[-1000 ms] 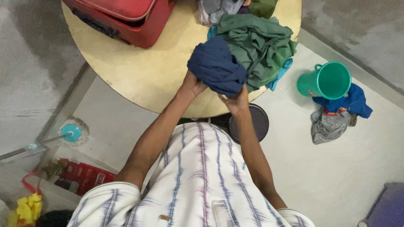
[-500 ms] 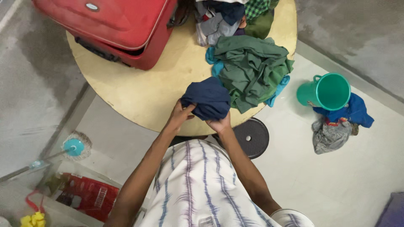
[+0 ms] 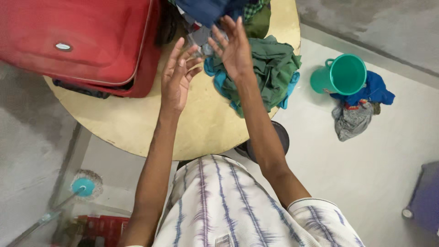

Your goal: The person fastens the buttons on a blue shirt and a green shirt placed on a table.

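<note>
Grey concrete floor surrounds a round yellow tabletop point(image 3: 151, 123); a red suitcase point(image 3: 77, 41) sits at its far left edge, a green garment heap point(image 3: 270, 68) at its far right edge; both hands hover spread and empty, fingers wide; the navy cloth point(image 3: 206, 9) lies just beyond the fingertips at the far edge, on the clothes pile beside the suitcase; the right hand point(image 3: 233, 45) is nearer to it than the left hand point(image 3: 176, 77); its long axis cannot be told, being cropped.
</note>
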